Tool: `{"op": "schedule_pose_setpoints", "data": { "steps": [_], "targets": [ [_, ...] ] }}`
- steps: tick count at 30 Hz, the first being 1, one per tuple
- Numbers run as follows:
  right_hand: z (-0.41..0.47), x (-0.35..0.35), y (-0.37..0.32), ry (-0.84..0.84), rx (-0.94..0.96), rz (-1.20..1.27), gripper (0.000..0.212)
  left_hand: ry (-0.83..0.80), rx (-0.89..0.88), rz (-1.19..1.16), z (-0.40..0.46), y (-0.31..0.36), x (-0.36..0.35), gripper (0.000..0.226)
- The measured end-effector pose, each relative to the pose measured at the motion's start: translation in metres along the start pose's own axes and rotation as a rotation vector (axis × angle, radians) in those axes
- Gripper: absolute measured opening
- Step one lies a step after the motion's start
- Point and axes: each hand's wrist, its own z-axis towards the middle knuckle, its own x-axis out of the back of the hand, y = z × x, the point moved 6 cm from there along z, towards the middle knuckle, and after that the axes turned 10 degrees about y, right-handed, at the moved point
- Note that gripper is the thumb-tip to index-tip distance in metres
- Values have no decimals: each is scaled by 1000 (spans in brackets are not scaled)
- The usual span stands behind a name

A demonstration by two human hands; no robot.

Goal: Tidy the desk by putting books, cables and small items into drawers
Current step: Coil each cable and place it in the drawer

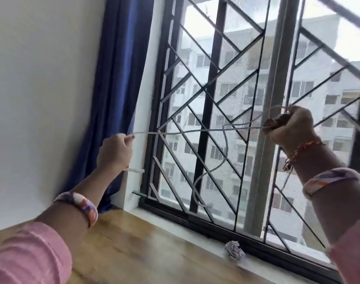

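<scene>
At the far left, a plain white wall (41, 89) is seen, and beside it a dark blue fabric curtain (117, 78) hangs down to the corner of the light wooden desk top (134, 253). In front of the curtain's lower edge, the left hand (115, 152) is raised above the desk, with its fingers (128, 138) pinched shut on one end of a thin white cable (195, 131). A short white end is also seen poking out below this hand.

From that pinch the cable is stretched rightward in the air, in front of the black metal window grille (205, 99). A slack loop hangs from its middle down towards the window sill, where its end cannot be clearly made out through the blur.

Further right, a small crumpled ball of patterned paper or foil (234, 252) is left lying on the desk edge against the window frame.

At the right, the right hand (291, 128) is held higher, closed into a fist around several gathered turns of the cable.

The step in hand is judged to be the coiling of the cable into a bundle, held well above the desk. No drawer is in view. For the next move, the stretched length would need to be brought across and wound onto the right-hand bundle, the hanging loop being kept clear of the grille bars, before a drawer is sought.
</scene>
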Motion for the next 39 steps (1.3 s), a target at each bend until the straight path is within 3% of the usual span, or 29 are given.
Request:
{"op": "schedule_pose_setpoints", "data": {
  "steps": [3, 5, 6, 9, 13, 16, 21, 24, 27, 34, 37, 39],
  "targets": [
    [1, 12, 0, -49, 48, -142, 37, -201, 387, -249, -3, -1, -15, 36],
    [2, 18, 7, -124, 70, -431, 35, -378, 702, -574, -13, 7, -25, 33],
    [1, 22, 13, -166, 74, -592, 34, -429, 769, -707, -13, 12, -29, 32],
    [-3, 33, 31, -269, 110, -933, 33, -404, 799, -987, -6, 32, -29, 27],
    [-16, 41, 48, -414, 299, -1273, 25, -407, 775, -1221, -8, 62, -25, 27],
    [-19, 55, 62, -504, 287, -1468, 32, -511, 683, -1120, -11, 72, -23, 31],
    [-27, 91, 87, -743, 30, -1730, 29, -683, 608, -1073, -23, 94, -21, 36],
    [-42, 105, 92, -881, -137, -1710, 24, -760, 607, -1204, -29, 113, -22, 31],
    [-53, 104, 74, -911, -132, -1601, 21, -853, 534, -1256, -37, 133, -21, 23],
    [-75, 128, -17, -595, 108, -1389, 25, -877, 488, -1189, -78, 177, -34, 23],
    [-92, 154, -59, -442, 142, -1194, 57, -957, 561, -1339, -93, 202, -42, 23],
    [-105, 166, -90, -341, 190, -1058, 62, -990, 593, -1427, -101, 221, -45, 24]
  ]
}}
